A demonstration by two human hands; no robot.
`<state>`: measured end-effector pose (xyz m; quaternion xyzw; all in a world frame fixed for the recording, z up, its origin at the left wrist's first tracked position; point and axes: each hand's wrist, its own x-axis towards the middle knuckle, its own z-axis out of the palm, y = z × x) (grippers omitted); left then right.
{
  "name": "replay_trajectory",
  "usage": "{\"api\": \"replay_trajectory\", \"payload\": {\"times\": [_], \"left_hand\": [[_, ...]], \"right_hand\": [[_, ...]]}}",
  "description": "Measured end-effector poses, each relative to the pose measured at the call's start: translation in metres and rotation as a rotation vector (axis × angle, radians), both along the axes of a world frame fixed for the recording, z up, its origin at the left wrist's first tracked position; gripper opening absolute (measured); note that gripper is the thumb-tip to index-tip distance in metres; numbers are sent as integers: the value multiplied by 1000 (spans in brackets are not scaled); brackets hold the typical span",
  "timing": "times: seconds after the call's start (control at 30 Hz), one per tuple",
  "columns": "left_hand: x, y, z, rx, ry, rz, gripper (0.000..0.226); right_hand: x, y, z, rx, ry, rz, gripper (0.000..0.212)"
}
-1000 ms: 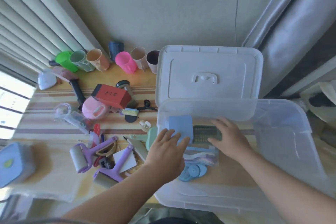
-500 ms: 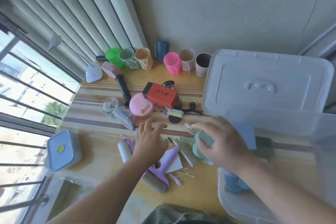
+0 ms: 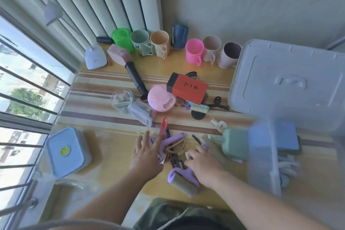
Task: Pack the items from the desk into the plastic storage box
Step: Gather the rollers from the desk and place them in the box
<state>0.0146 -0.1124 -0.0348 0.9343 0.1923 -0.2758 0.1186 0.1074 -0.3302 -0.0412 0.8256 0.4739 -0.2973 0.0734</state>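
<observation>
The clear plastic storage box (image 3: 261, 157) stands at the right, its lid (image 3: 289, 80) leaning behind it and a blue item (image 3: 285, 136) inside. A mint green tool (image 3: 233, 142) lies on the desk against the box wall. My left hand (image 3: 147, 153) is spread flat over a pile of small items: a purple lint roller handle (image 3: 174, 139), a red clip (image 3: 163, 127) and a brown hair claw (image 3: 175, 148). My right hand (image 3: 202, 162) rests on the same pile, fingertips bent onto a white card (image 3: 187, 155). A second purple lint roller (image 3: 183, 180) lies just below both hands.
Several cups (image 3: 193, 52) line the back wall. A red box (image 3: 187, 87), pink round case (image 3: 160, 99), small brush (image 3: 199, 108) and clear pouches (image 3: 141, 112) lie mid-desk. A blue lidded container (image 3: 67, 151) sits at the left edge near the window, and a white lamp (image 3: 94, 56) stands behind it.
Both hands left the box and came down to the pile of small items. The right hand let go of the mint green tool, which now lies beside the box. The view swung left.
</observation>
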Motion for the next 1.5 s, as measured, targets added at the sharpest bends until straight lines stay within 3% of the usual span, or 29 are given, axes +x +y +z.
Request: {"api": "replay_trajectory", "payload": {"times": [0.2,0.37,0.57,0.7,0.83,0.9,1.0,1.13,1.2,1.23,1.37,1.4,1.5], "left_hand": [[9,12,15,-109,67,91,94],[14,20,39,-146,115,320,90],[53,-19,113,-445,-164,516,58],[88,-79,164,-416,-407,315,74],[111,-143,210,-381,-706,141,79],[120,-176,215,-418,-826,41,76],[135,-227,205,-490,-900,-155,79],[149,-282,172,-505,-829,-373,90],[150,-302,158,-492,-765,-423,96],[150,-310,153,-491,-741,-433,98],[151,-332,139,-504,-659,-483,98],[151,-336,136,-504,-635,-488,97],[150,-343,130,-507,-590,-483,97]], "right_hand": [[5,-2,2,52,25,-50,19],[22,-13,22,398,6,-258,17],[63,-54,118,925,-137,-550,30],[101,-138,177,1084,-233,-730,24],[119,-259,188,972,-397,-906,10],[118,-318,169,848,-430,-1009,15],[109,-384,125,601,-289,-1138,30],[113,-424,61,203,-82,-1173,33],[124,-430,39,97,-24,-1240,21],[130,-431,30,77,-9,-1273,16],[151,-422,14,89,117,-1391,56],[153,-419,11,111,154,-1425,56],[162,-412,10,165,176,-1445,30]]}}
